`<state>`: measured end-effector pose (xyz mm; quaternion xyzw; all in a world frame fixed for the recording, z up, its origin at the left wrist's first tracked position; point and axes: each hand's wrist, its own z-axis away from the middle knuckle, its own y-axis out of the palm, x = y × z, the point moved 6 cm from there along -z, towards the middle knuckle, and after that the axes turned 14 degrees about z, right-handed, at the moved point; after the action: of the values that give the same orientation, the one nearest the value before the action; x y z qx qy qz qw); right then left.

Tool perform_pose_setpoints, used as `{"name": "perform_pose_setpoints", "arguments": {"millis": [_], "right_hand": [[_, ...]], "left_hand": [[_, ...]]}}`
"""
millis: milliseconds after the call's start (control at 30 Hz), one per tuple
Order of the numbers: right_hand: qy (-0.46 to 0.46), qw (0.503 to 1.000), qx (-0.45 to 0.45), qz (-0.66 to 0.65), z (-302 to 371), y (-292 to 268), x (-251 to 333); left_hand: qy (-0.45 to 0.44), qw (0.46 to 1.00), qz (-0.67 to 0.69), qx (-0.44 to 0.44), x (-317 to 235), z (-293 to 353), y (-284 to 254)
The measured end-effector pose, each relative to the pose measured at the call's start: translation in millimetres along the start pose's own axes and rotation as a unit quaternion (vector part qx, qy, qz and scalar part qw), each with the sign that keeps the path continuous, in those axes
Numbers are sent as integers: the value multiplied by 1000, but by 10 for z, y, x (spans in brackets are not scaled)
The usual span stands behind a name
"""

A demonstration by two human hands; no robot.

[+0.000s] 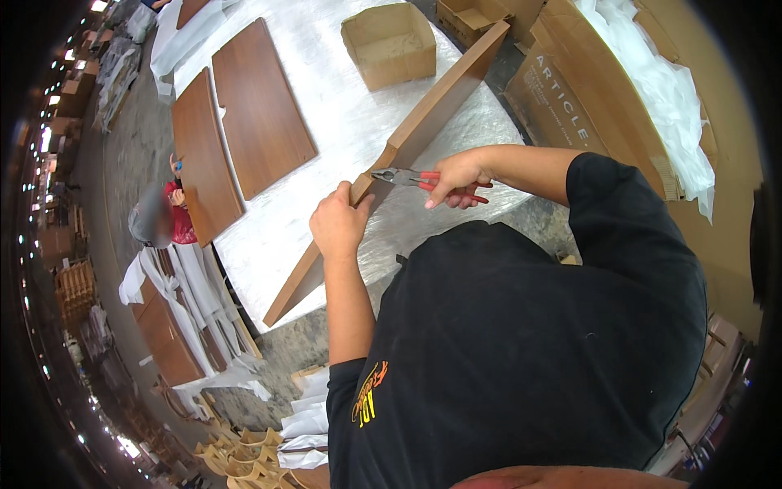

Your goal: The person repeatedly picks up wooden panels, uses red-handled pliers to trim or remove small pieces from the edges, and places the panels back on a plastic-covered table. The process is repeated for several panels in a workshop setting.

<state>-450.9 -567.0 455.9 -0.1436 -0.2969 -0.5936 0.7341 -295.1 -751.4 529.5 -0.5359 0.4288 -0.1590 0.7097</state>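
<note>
Red-handled pliers (399, 177) inside the tightly curled right hand (458, 179), nose at the notched edge of a wooden panel (436, 102). Clasped just beside by the half-curled left hand (336, 222), on edge atop the white-covered bench (330, 90); beyond both hands, two boards (265, 102) and a carton (399, 61).

Left hand (337, 223) curled over, right hand (459, 176) clenched, 2 forearms (348, 301) bare

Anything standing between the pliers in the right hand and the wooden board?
Nothing visible does. The right hand holds the pliers, their tips at the edge of the wooden board; the left hand grips it alongside, not in between.
</note>
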Motion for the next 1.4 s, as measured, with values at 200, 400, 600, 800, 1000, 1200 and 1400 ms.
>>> {"name": "perform_pose_setpoints", "arguments": {"millis": [200, 400, 600, 800, 1000, 1200, 1400], "right_hand": [[-42, 987, 113, -105, -72, 129, -101], [-77, 945, 222, -230, -281, 402, -339], [-216, 867, 347, -286, -158, 470, -259], [-266, 905, 190, -271, 197, 210, 178], [-351, 877, -89, -318, 161, -1102, 1037], [-228, 874, -98, -419, -526, -2896, 1356], [-70, 828, -199, -520, -1304, -3725, 759]], "left_hand": [[8, 1000, 4, -19, -16, 37, 17], [4, 999, 0, -32, -28, 118, 51], [7, 999, 2, -39, -35, 114, 56], [23, 997, 59, -49, -128, 20, 13], [31, 997, 51, -58, -349, -87, 164], [52, 994, 53, -81, -416, -40, 164], [55, 991, 75, -94, -377, -53, 109]]}}
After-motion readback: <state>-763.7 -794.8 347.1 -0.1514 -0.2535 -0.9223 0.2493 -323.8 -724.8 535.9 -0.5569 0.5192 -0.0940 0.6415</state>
